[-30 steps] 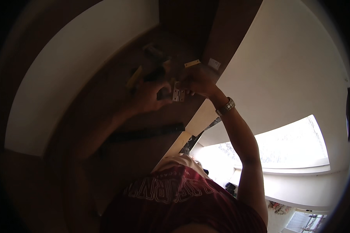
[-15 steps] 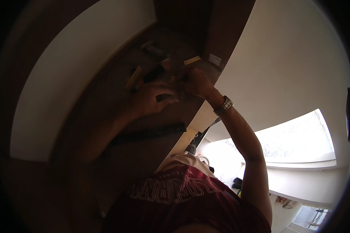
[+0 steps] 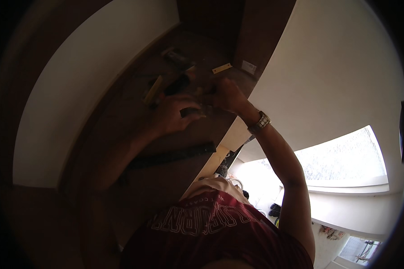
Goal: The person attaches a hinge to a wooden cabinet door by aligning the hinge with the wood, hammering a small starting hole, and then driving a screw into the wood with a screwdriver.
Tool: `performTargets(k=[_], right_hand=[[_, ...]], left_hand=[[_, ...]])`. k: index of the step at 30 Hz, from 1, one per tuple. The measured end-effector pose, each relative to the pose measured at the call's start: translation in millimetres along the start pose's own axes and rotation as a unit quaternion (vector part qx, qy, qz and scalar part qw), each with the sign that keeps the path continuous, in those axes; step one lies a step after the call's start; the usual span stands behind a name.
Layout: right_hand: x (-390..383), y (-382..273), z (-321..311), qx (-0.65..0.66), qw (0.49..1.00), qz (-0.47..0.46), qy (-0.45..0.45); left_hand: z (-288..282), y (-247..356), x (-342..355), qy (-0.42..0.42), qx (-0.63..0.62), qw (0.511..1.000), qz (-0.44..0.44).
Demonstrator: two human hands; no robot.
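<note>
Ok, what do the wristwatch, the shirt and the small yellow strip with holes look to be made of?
Wristwatch: probably metal, silvery, since its band glints in links. Shirt: dark red cloth, matte, shown by its folds. Strip: perhaps metal, yellowish, flat with small dark holes; dim light leaves it open.

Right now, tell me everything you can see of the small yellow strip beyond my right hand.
The small yellow strip is slim, straight and rectangular, with dark hole-like dots; its material is unclear. It lies slantwise on the dark brown surface, right end higher in view, beyond your right hand and left of a small white rectangle, apart from both.
</note>
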State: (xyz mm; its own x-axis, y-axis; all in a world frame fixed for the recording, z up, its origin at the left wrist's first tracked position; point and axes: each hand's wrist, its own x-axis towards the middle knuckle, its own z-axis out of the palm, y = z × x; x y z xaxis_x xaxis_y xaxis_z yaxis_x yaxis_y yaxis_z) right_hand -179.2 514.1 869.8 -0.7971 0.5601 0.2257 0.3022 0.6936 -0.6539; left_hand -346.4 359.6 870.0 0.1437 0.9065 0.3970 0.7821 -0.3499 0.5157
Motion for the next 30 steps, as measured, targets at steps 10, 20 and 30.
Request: performTargets(k=[10, 20, 30], right_hand=[[-2, -12, -5, -0.012, 1.000, 0.005, 0.003], [-5, -14, -3, 0.003, 1.000, -0.005, -0.002], [-5, -5, -2, 0.021, 0.999, -0.044, 0.007]], left_hand=[[-1, 0, -1, -0.001, 0.009, 1.000, -0.011], [0, -1, -3, 0.011, 0.022, 1.000, -0.009], [6, -4, -2, 0.009, 0.004, 0.999, -0.041]])
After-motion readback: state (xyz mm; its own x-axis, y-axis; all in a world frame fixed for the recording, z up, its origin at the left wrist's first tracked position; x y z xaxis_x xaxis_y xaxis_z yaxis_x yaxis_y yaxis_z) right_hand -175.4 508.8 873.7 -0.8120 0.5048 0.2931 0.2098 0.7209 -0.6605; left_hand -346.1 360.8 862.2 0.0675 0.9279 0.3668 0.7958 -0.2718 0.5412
